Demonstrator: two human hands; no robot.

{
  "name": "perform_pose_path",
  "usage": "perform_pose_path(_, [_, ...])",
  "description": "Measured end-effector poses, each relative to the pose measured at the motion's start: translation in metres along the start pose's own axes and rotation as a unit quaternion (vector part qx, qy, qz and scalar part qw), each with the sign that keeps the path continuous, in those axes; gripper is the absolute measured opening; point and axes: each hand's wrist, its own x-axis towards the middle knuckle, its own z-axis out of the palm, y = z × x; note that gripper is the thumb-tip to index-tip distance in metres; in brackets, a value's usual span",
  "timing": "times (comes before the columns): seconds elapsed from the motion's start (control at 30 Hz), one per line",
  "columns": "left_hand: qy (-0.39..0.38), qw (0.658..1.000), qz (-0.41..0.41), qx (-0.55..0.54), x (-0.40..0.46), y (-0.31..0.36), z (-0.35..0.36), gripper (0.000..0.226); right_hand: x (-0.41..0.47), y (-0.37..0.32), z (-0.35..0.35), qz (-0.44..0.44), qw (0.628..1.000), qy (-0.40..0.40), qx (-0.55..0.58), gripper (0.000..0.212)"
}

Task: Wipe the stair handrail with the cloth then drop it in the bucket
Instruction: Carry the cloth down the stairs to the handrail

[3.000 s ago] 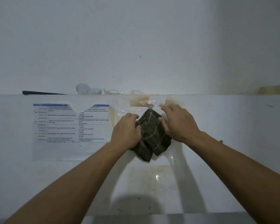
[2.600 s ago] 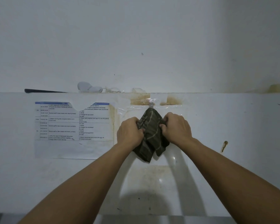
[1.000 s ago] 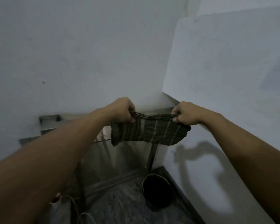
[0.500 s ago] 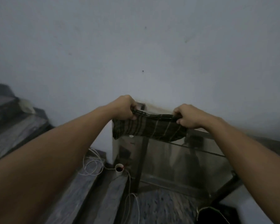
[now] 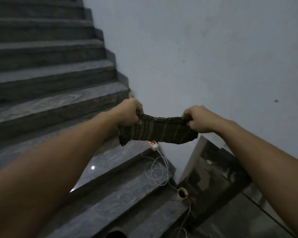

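both hands, left hand (image 5: 130, 111) and right hand (image 5: 197, 119), carry the cloth (image 5: 156, 132) stretched between clenched fingers. wiping looks not yet begun; no handrail clearly shows, so the next move calls for finding it.

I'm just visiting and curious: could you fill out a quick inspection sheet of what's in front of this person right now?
Surface: grey stone stairs rising at left.
Job's things: striped cloth stretched in the air; handrail and bucket not clearly seen.
Clutter: small cup on a step.
Hands: left hand and right hand each grip a cloth end.
Cables: white cord coiled on a step, by a white box with a red light.
Surroundings: plain wall.
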Motion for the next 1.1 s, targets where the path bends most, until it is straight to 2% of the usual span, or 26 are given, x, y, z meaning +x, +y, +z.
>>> perform_pose_path(0.23, [0.04, 0.993, -0.107, -0.024, -0.005, -0.117, -0.059, 0.013, 0.123, -0.104, 0.012, -0.115, 0.993, -0.032, -0.011, 0.028])
perform_pose_path(0.47, [0.072, 0.984, -0.163, -0.013, 0.0, -0.218, -0.166, 0.012, 0.233, -0.228, -0.007, -0.18, 0.983, -0.024, 0.002, 0.034])
perform_pose_path(0.63, [0.109, 0.973, -0.202, -0.019, 0.005, -0.26, -0.249, 0.01, 0.29, -0.305, -0.047, -0.217, 0.976, 0.002, -0.006, 0.035])
perform_pose_path(0.87, [0.153, 0.96, -0.234, -0.033, 0.023, -0.31, -0.342, 0.01, 0.366, -0.392, -0.104, -0.266, 0.964, -0.025, 0.018, 0.034])
perform_pose_path(1.1, [0.192, 0.942, -0.273, -0.024, 0.055, -0.349, -0.442, 0.012, 0.448, -0.471, -0.166, -0.316, 0.949, 0.003, 0.017, 0.038])
